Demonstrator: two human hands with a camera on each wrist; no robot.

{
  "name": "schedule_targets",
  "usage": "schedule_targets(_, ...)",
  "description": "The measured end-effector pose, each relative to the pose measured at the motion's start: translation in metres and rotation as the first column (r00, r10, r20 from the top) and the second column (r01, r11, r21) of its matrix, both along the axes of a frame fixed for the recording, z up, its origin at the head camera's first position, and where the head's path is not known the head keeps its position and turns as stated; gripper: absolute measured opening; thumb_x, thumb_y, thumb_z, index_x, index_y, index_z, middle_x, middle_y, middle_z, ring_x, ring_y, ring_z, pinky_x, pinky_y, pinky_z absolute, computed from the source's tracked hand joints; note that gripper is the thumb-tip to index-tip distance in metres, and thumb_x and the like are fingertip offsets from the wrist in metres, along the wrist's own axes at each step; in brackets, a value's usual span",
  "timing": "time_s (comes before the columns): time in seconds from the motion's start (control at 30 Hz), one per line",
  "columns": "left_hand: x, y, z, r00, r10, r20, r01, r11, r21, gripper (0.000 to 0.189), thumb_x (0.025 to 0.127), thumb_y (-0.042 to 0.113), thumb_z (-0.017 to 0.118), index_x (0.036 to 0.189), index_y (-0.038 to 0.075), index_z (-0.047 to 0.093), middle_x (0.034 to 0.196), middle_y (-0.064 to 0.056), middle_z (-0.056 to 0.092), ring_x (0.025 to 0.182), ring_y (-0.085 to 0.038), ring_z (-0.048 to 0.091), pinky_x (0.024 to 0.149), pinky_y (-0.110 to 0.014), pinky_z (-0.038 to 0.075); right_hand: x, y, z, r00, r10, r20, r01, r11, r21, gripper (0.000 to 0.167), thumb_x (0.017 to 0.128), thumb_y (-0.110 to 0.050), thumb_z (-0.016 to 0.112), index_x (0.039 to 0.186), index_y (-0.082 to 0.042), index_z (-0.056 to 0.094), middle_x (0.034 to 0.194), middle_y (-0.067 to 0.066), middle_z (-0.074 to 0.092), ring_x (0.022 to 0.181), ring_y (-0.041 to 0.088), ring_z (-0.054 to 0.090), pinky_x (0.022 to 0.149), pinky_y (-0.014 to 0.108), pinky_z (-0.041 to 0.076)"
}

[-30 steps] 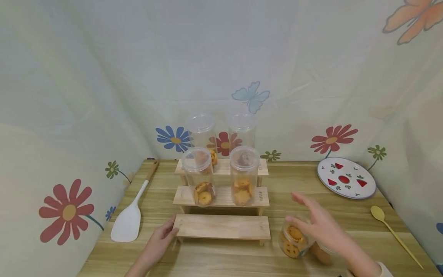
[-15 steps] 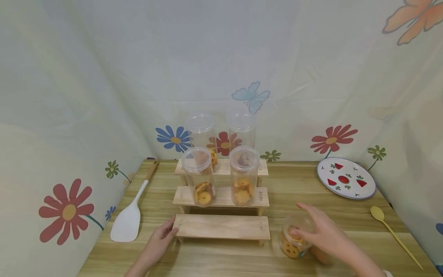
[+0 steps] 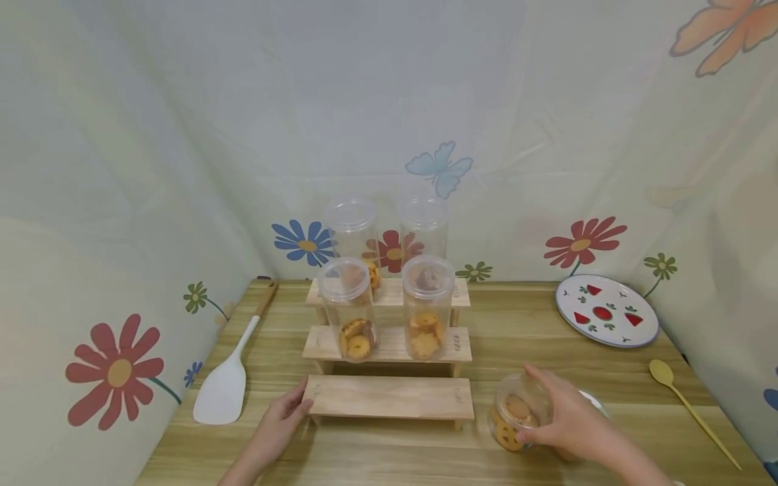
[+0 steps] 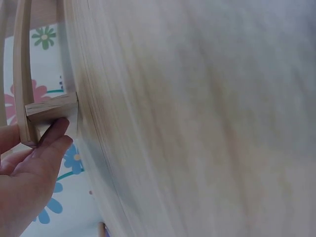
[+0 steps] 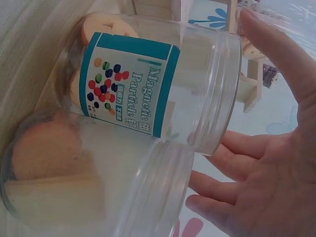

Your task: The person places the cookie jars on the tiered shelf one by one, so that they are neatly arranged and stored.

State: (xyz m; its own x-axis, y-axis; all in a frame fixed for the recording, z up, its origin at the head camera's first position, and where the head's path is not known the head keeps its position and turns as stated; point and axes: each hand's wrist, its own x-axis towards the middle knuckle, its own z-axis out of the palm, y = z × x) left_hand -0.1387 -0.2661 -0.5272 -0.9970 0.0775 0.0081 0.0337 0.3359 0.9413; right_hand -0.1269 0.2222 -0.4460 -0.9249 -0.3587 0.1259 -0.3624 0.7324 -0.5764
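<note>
My left hand (image 3: pixel 281 420) grips the left end of the low front step (image 3: pixel 389 397) of a tiered wooden stand, thumb on its upper face, fingers beneath. In the left wrist view, the same hand (image 4: pixel 34 173) wraps the wooden end. My right hand (image 3: pixel 568 422) spreads around the upper part of a clear lidded cookie jar (image 3: pixel 506 432) on the table, right of the stand. The right wrist view shows that jar's teal-and-white label (image 5: pixel 129 85), with the thumb and fingers (image 5: pixel 217 195) apart at its lid end. A second cookie jar (image 5: pixel 94 173) stands close beside it, partly behind the hand.
Two tall cookie jars stand on the middle step, including one at the left (image 3: pixel 348 317); two more stand on the top step behind. A white spatula (image 3: pixel 221 391) lies left, a patterned plate (image 3: pixel 608 310) back right, and a yellow spoon (image 3: pixel 693 413) at the right.
My right hand has lowered from above the jar to beside its upper part, its thumb now at the near side. The left hand stays at the stand.
</note>
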Motion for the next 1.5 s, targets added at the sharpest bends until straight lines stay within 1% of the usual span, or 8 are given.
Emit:
schedule_targets(0.2, 0.0, 0.001, 0.001, 1.0, -0.002, -0.019, 0.002, 1.0, -0.004, 0.053, 0.1, 0.012, 0.054, 0.142, -0.012, 0.033, 0.146, -0.026, 0.034, 0.131, -0.036, 0.038, 0.103, -0.035, 0.039, 0.0, 0.002, -0.006, 0.999, -0.029, -0.036, 0.03, 0.999, 0.035, 0.107, 0.057, -0.046, 0.09, 0.136, 0.009, 0.043, 0.132, 0.03, 0.05, 0.118, 0.049, 0.048, 0.096, 0.062, 0.04)
schedule_targets(0.37, 0.0, 0.001, 0.001, 1.0, 0.01, -0.001, -0.01, 1.0, -0.001, 0.053, 0.099, 0.012, 0.055, 0.143, -0.01, 0.033, 0.146, -0.024, 0.035, 0.131, -0.034, 0.038, 0.103, -0.034, 0.038, 0.0, 0.004, -0.008, 0.998, -0.039, -0.046, 0.041, 0.998, 0.051, 0.107, 0.056, -0.046, 0.09, 0.134, 0.011, 0.044, 0.13, 0.032, 0.051, 0.116, 0.049, 0.049, 0.095, 0.062, 0.041)
schedule_targets(0.63, 0.0, 0.001, 0.001, 1.0, 0.005, 0.011, -0.005, 1.0, 0.003, 0.054, 0.1, 0.014, 0.054, 0.144, -0.009, 0.032, 0.147, -0.024, 0.034, 0.132, -0.034, 0.037, 0.104, -0.036, 0.038, -0.001, 0.004, -0.008, 0.999, -0.044, -0.016, 0.044, 0.998, 0.047, 0.103, 0.058, -0.044, 0.09, 0.134, 0.01, 0.046, 0.13, 0.03, 0.051, 0.117, 0.049, 0.049, 0.095, 0.062, 0.041)
schedule_targets(0.97, 0.0, 0.0, 0.001, 1.0, -0.006, 0.016, 0.006, 1.0, 0.007, 0.055, 0.1, 0.015, 0.054, 0.144, -0.009, 0.031, 0.148, -0.024, 0.033, 0.132, -0.034, 0.036, 0.105, -0.036, 0.036, -0.001, 0.003, -0.006, 0.998, -0.051, 0.031, 0.05, 0.998, 0.032, 0.096, 0.061, -0.04, 0.09, 0.133, 0.007, 0.047, 0.126, 0.023, 0.056, 0.114, 0.041, 0.053, 0.093, 0.058, 0.045)
schedule_targets(1.17, 0.0, 0.0, 0.001, 1.0, -0.009, 0.013, 0.009, 1.0, 0.005, 0.055, 0.1, 0.015, 0.054, 0.144, -0.009, 0.031, 0.147, -0.024, 0.033, 0.132, -0.034, 0.037, 0.105, -0.036, 0.037, 0.0, 0.002, -0.004, 0.994, -0.11, 0.011, 0.109, 0.994, 0.022, 0.094, 0.061, -0.041, 0.089, 0.134, 0.003, 0.048, 0.125, 0.023, 0.057, 0.111, 0.04, 0.055, 0.089, 0.057, 0.048)
schedule_targets(1.33, 0.0, 0.001, 0.001, 1.0, -0.005, 0.012, 0.005, 1.0, 0.005, 0.055, 0.1, 0.014, 0.054, 0.144, -0.009, 0.031, 0.147, -0.024, 0.033, 0.132, -0.034, 0.037, 0.104, -0.036, 0.037, 0.0, 0.002, 0.002, 0.988, -0.152, 0.011, 0.152, 0.988, -0.038, 0.093, 0.065, -0.044, 0.088, 0.135, 0.001, 0.047, 0.125, 0.026, 0.055, 0.107, 0.039, 0.056, 0.081, 0.054, 0.052)
schedule_targets(1.43, 0.0, 0.001, 0.001, 1.0, 0.0, 0.011, -0.001, 1.0, 0.004, 0.054, 0.1, 0.013, 0.054, 0.144, -0.009, 0.031, 0.147, -0.024, 0.034, 0.132, -0.034, 0.037, 0.104, -0.036, 0.037, -0.001, 0.002, 0.006, 0.984, -0.178, 0.0, 0.178, 0.982, -0.068, 0.092, 0.066, -0.046, 0.086, 0.136, -0.001, 0.046, 0.128, 0.026, 0.053, 0.108, 0.04, 0.055, 0.081, 0.053, 0.051)
schedule_targets(1.5, 0.0, 0.001, 0.001, 1.0, 0.005, 0.01, -0.005, 1.0, 0.003, 0.054, 0.1, 0.013, 0.054, 0.144, -0.009, 0.032, 0.147, -0.024, 0.034, 0.132, -0.034, 0.037, 0.104, -0.036, 0.037, -0.001, 0.002, 0.008, 0.981, -0.193, -0.015, 0.191, 0.978, -0.079, 0.093, 0.067, -0.048, 0.085, 0.137, -0.002, 0.045, 0.129, 0.025, 0.053, 0.111, 0.041, 0.053, 0.083, 0.055, 0.049)
